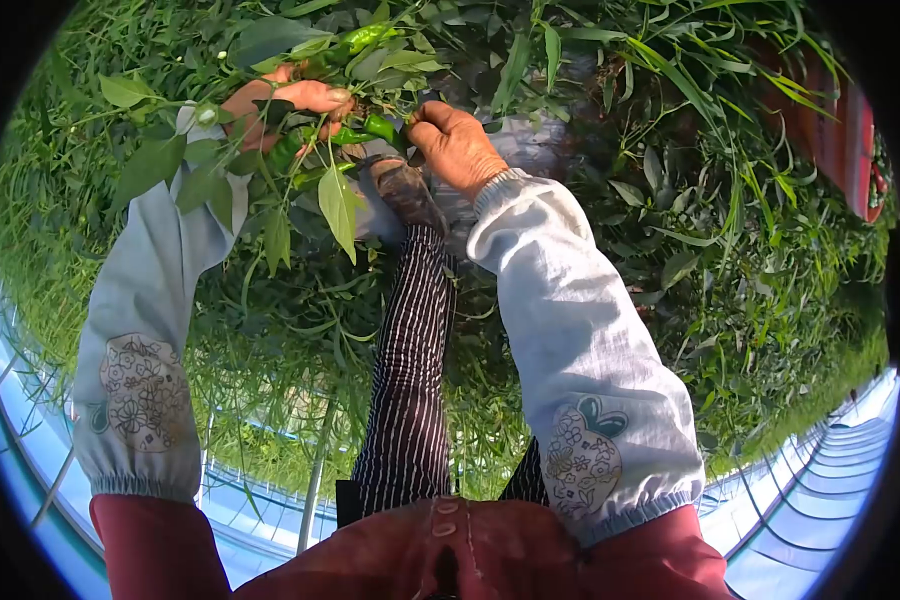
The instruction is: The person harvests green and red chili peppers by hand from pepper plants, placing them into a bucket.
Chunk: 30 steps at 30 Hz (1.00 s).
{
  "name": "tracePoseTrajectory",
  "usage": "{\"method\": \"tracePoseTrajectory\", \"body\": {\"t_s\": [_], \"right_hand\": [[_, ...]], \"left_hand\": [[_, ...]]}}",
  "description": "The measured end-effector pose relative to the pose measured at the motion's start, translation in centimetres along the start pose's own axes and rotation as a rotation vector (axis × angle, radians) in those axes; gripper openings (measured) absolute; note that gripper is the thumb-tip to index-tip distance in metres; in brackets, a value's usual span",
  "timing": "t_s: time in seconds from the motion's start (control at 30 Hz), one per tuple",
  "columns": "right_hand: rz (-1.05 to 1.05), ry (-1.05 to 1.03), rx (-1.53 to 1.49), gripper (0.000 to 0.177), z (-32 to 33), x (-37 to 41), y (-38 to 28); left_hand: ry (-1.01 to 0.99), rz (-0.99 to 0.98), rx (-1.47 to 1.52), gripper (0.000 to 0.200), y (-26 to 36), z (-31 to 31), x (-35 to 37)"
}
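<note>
Several green peppers hang among the leaves of a plant at the top, left of centre. My left hand reaches in from the left with its fingers curled around stems and peppers, partly covered by leaves. Just right of the peppers is my right hand, its thumb and fingers pinched together at the end of a green pepper. What lies between those fingertips is too small to make out. Another pepper shows above my left hand.
Dense grass and plants surround the work spot. A red container stands at the upper right. Below the hands is my shoe on grey ground sheeting. Pale structure frames curve along the bottom edges.
</note>
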State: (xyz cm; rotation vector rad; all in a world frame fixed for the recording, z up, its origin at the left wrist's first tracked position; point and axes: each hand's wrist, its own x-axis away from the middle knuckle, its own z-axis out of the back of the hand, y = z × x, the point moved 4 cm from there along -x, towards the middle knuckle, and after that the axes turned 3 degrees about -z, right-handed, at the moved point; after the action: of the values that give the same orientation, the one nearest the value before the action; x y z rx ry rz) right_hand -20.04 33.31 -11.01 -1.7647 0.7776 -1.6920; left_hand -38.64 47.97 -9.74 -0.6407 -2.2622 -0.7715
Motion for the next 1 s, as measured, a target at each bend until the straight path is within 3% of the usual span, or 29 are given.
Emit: {"method": "tracePoseTrajectory", "body": {"t_s": [0.17,0.23,0.3,0.4,0.57,0.67,0.73,0.83,1.0], "right_hand": [[-0.101,-0.162,-0.385,0.011,1.1,1.5,-0.7],[-0.125,-0.180,-0.516,0.011,1.1,2.2,-1.0],[-0.168,-0.160,-0.603,0.011,1.1,2.9,-1.0],[-0.235,-0.072,-0.656,0.013,1.0,3.7,0.2],[-0.316,0.018,-0.680,0.014,1.6,4.5,1.7],[-0.215,0.269,-0.223,0.017,2.3,5.2,1.0],[0.082,0.404,0.147,0.019,2.4,6.1,-2.5],[0.161,0.383,0.287,0.022,0.8,5.4,-5.6],[0.053,0.266,0.657,0.033,-1.2,2.4,-5.9]], "left_hand": [[-0.303,-0.247,-0.070,0.051,1.1,-2.1,-1.7],[-0.239,-0.193,-0.112,0.042,1.1,-2.2,-2.2],[0.010,0.020,-0.166,0.025,0.4,-1.7,-2.4],[0.194,0.027,-0.129,0.036,4.2,-6.3,0.5],[0.327,0.051,-0.099,0.032,3.9,-6.5,0.8],[0.349,-0.131,0.002,0.034,3.2,-5.6,1.0],[0.399,-0.190,0.072,0.035,3.4,-5.9,1.0],[0.584,-0.175,-0.005,0.033,4.0,-7.4,1.0],[0.482,-0.015,-0.055,0.046,3.8,-7.3,0.6]]}}
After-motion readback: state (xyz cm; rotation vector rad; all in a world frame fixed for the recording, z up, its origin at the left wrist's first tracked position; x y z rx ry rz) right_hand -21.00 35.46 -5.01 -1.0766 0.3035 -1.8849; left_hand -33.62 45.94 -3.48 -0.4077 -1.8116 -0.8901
